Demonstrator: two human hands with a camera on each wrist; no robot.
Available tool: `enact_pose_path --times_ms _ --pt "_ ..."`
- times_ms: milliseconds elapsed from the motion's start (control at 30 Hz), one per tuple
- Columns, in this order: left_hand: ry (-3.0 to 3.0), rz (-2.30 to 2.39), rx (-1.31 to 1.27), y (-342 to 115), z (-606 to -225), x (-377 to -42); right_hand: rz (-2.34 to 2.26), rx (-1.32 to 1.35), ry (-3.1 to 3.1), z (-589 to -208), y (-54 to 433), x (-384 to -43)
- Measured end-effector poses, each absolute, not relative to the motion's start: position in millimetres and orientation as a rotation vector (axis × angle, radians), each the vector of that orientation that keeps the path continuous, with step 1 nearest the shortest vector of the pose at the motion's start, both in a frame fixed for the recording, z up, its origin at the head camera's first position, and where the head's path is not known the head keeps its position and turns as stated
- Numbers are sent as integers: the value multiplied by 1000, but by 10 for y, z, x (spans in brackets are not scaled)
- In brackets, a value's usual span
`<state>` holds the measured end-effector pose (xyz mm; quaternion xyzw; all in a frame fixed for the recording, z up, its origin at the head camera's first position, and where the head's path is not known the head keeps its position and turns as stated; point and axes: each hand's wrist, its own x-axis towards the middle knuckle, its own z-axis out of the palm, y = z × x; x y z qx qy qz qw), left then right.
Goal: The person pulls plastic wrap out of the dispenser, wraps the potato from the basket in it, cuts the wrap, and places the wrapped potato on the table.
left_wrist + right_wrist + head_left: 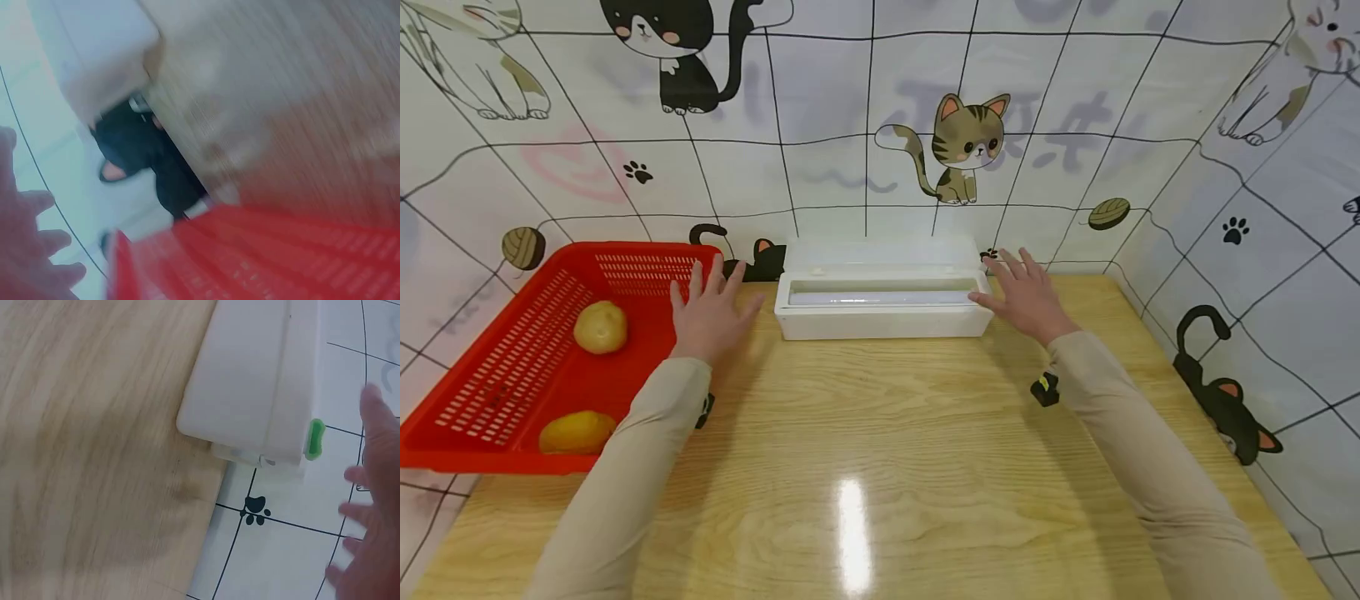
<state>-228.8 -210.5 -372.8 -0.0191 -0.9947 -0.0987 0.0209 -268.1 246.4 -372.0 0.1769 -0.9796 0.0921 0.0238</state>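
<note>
Flanking white box [883,324], left hand [709,315], right hand [1026,298]

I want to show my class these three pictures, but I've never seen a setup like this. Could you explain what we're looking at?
There is no machine here: a person works with bare hands. The large picture comes from a head camera looking forward and down; the other two come from cameras on each wrist, the left one blurred.

On the wooden table stand a red basket, holding a round potato-like item and a yellow oblong one, and an open white box with something long and pale inside.

The left hand is by the basket, the right hand by the box's right end. Neither holds anything.
</note>
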Motion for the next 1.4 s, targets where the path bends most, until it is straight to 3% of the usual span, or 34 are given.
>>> enact_pose_path --times_ms 200,400,1400 --pt "-3000 -269 -478 -1846 -3768 -2307 359 933 -2832 -3821 2453 -2679" --pt "-2930 -402 -749 -1727 -3926 -2357 434 931 -2801 -3911 2474 -2661" --pt "-2982 -756 -501 -1541 -3859 -2656 726 811 -2967 -3976 2339 -2890"
